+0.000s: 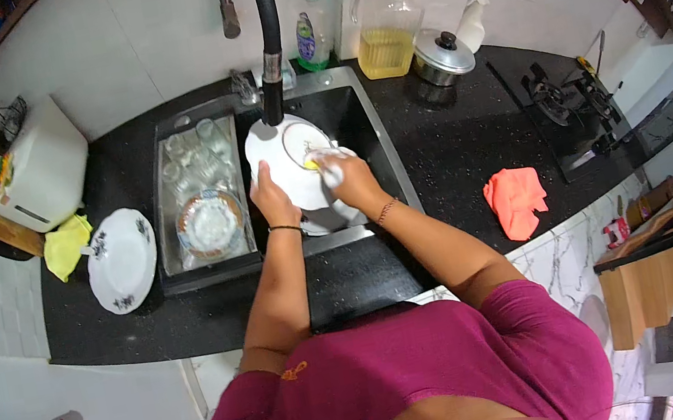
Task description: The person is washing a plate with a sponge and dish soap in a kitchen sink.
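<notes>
Over the black sink (351, 119) I hold a white plate (281, 162), with a ring and a small mark on the face turned up to me. My left hand (275, 204) grips its lower left edge, thumb on top. My right hand (353, 181) is shut on a yellow sponge (311, 165), pressed against the plate near the ring. White suds or foam show about these fingers. Beneath the plate, another white dish (320, 223) is partly hidden in the basin. A black flexible faucet (269, 33) comes down just behind the plate's far edge.
Left of the basin, a drainer tray (172, 252) holds several glasses and a patterned bowl (210, 222). A white oval platter (123, 261) and yellow cloth (67, 247) lie further left. Behind stand a dish-soap bottle (310, 32), pitcher (389, 39) and lidded pot (444, 59); an orange cloth (516, 202) lies right.
</notes>
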Demonstrator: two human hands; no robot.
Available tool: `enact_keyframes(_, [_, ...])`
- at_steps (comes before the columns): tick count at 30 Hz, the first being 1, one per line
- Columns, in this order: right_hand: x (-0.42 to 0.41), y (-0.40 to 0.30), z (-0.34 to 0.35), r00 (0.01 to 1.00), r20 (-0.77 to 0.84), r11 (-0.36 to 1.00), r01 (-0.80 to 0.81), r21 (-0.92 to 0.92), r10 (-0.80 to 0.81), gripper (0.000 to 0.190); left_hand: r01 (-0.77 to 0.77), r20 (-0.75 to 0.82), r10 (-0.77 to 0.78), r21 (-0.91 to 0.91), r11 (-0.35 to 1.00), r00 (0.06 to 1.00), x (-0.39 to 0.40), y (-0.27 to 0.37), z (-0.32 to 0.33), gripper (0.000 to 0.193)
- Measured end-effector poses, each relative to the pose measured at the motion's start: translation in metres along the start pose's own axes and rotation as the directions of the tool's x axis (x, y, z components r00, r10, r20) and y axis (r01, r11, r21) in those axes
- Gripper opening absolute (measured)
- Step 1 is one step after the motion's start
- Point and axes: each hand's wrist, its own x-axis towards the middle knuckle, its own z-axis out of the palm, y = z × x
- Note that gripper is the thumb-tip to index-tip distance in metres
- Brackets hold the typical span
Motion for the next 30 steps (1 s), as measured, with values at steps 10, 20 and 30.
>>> enact_keyframes(10, [-0.005,0.017,0.006,0.966,-0.206,0.987,-0.147,0.068,0.158,0.021,0.247,0.145,-0.228,-0.131,0.96,0.963,-0.001,0.02,-0.007,0.03])
enact_keyframes(20, [0.033,-0.038,0.017,0.964,0.037,0.958,0.267,-0.102,-0.265,0.032,0.229,0.169,-0.223,-0.018,0.973,0.96,-0.003,0.016,-0.006,0.025])
enact_keyframes(30, [0.027,0.045,0.017,0.866,-0.073,0.866,-0.484,0.124,0.494,0.036,0.271,0.112,-0.256,-0.153,0.95,0.96,0.0,0.01,-0.002,0.027])
